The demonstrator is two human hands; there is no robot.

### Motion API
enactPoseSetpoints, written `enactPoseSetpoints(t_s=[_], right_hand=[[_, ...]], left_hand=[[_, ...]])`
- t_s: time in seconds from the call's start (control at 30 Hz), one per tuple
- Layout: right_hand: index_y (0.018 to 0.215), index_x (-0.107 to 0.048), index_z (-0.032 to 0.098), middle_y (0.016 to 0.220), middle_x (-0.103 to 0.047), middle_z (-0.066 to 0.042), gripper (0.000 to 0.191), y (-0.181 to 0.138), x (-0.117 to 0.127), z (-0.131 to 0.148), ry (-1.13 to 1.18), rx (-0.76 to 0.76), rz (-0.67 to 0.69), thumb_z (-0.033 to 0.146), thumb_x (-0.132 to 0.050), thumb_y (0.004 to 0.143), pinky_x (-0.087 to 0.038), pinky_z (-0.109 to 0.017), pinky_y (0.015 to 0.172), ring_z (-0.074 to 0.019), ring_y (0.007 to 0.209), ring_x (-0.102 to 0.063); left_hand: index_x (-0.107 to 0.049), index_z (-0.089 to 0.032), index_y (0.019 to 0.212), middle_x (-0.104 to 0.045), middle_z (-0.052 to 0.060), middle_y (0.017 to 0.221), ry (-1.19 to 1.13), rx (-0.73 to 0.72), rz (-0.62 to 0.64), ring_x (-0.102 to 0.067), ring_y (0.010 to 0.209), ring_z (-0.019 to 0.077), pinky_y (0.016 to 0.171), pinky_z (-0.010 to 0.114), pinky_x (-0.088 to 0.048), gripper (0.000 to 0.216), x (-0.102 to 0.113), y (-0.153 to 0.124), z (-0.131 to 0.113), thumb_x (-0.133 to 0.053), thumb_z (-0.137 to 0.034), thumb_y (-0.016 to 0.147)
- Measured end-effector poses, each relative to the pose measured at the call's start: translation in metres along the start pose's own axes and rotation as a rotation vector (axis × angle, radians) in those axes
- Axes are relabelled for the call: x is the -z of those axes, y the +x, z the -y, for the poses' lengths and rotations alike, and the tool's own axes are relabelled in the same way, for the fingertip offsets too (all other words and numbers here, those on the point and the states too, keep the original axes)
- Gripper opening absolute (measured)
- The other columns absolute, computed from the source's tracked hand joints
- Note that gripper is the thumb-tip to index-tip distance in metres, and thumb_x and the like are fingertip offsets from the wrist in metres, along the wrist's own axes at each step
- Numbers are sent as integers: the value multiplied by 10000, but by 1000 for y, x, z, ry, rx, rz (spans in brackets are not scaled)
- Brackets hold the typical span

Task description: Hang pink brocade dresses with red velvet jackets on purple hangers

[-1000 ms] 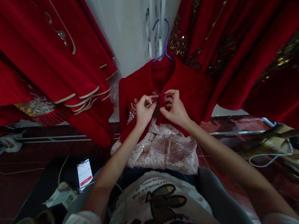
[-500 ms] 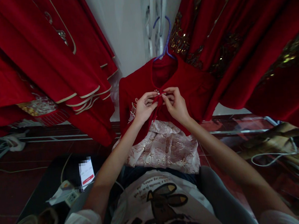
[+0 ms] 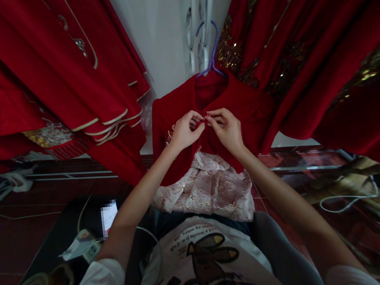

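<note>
Red jacket (image 3: pixel 240 110) on purple hanger (image 3: pixel 208 51), left hand (image 3: pixel 184 132) and right hand (image 3: pixel 226 130) pinching its front edges together (fingertips touching), hanging red garments (image 3: pixel 52 75) crowding both sides, narrow gap between.

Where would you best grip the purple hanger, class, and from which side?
Grip the hanger by its bare neck, just below the hook, coming from the front and above. The jacket covers both its arms, so only hook and neck show. The left hand and right hand pinch the jacket's front lower down, clear of that spot.
</note>
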State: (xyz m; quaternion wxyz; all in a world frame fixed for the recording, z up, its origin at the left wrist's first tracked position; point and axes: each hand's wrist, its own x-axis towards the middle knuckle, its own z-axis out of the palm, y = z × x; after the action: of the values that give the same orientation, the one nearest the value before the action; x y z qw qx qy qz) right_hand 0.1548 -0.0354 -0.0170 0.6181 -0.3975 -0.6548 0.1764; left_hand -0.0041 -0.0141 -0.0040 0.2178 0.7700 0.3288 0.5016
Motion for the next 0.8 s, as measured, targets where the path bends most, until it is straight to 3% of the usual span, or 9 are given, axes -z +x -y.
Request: enactPoseSetpoints(t_s=[0.23,0.57,0.8], right_hand=[[1061,-744,201,1063,-737,-48,279,-1,1,3,-3,-70,-74,351,-666,840,-586,-392,912,-211,935,-718],[1080,-747,191,1028,-747,-51,343,2,7,2,65,-130,-9,315,-746,760,-580,-431,928,-240,935,-727],[1167,-699,179,1091,-727,-68,416,1,4,-3,123,-141,60,332,-700,781,-580,-408,931,-219,963,-715]], left_hand=[[-602,-168,851,-663,7,797,193,-112,21,-602,699,105,703,236,-489,74,1,7,-2,-617,-173,779],[-600,-163,834,-656,9,773,243,-124,60,-599,683,108,677,227,-477,50,2,5,-6,-600,-163,785],[-623,-167,818,-664,12,772,343,-174,63,-601,689,120,675,238,-475,40,-1,3,-6,-584,-158,819]])
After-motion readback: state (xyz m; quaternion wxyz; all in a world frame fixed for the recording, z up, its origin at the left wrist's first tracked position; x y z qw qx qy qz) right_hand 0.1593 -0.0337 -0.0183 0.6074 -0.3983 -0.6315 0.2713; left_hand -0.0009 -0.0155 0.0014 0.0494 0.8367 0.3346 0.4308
